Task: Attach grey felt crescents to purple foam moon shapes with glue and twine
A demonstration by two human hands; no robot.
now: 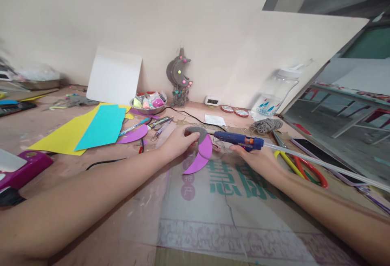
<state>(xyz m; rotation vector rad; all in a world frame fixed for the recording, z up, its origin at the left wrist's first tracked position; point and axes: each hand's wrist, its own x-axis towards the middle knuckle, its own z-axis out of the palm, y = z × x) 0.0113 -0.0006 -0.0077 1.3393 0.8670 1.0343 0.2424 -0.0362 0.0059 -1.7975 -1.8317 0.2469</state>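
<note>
My left hand [177, 142] presses down on a grey crescent piece [197, 131] that lies over a purple crescent cut-out [201, 157] on the cardboard sheet [213, 213]. My right hand [256, 161] grips a blue hot glue gun [239, 140], its nozzle pointing left toward the crescents. A clear glue stick [319, 163] sticks out of the gun's back to the right. A black cord [195, 117] runs behind the crescents.
Yellow and turquoise foam sheets [91, 129], pens [143, 124] and a bowl of small items [149, 104] lie to the left. A moon-shaped hanging craft [179, 75] leans on the wall. A plastic bottle [276, 95], grey twine [266, 125], red-handled scissors [310, 170] and a phone [307, 146] sit at right.
</note>
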